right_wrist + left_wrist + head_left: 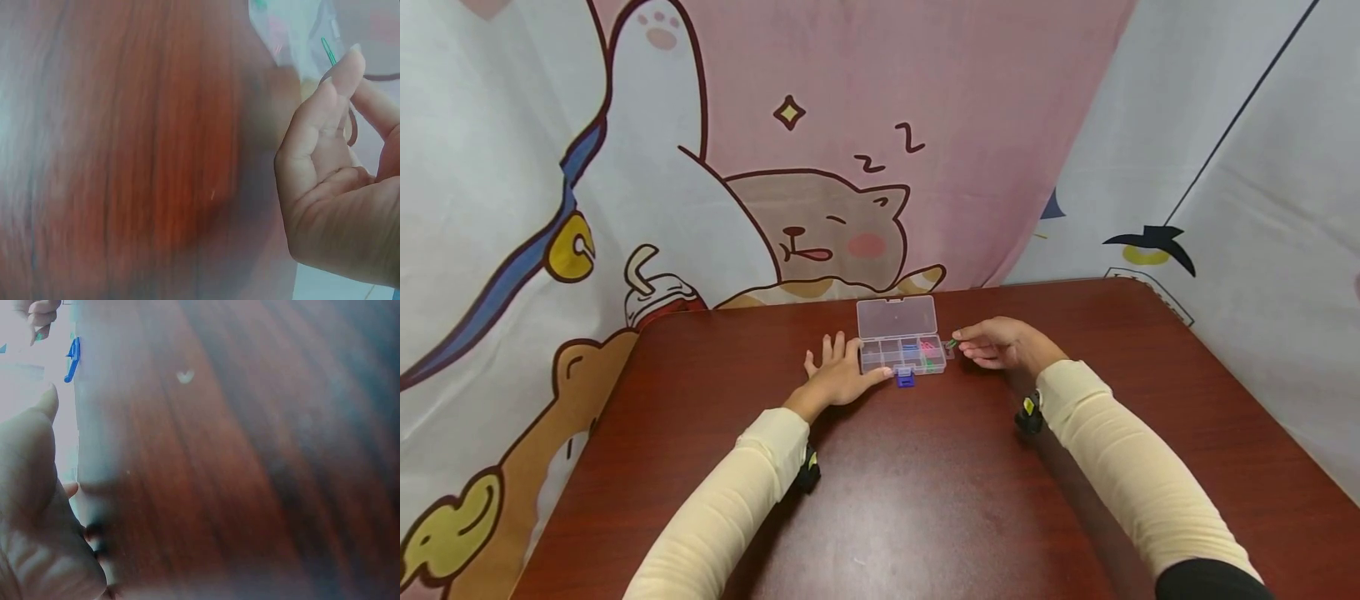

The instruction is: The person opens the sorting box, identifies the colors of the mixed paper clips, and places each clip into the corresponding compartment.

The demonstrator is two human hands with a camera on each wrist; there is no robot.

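A clear plastic compartment box (871, 367) stands near the back of the table, its lid (897, 318) raised toward the wall. Small pink pieces (928, 346), blue pieces (911, 347) and green pieces (930, 364) lie in its right-hand compartments. At the box's left end rests my left hand (837, 375), fingers spread and thumb along the front edge. Just off the right end, my right hand (992, 343) pinches a thin green piece (328, 51) between thumb and fingertips. One narrow end of it sticks out; the rest is hidden.
A blue latch (905, 379) hangs at the box's front, and a small clear tab (949, 350) juts from its right end. The brown wooden table (880, 500) reaches back to a cartoon-printed curtain (1000, 125).
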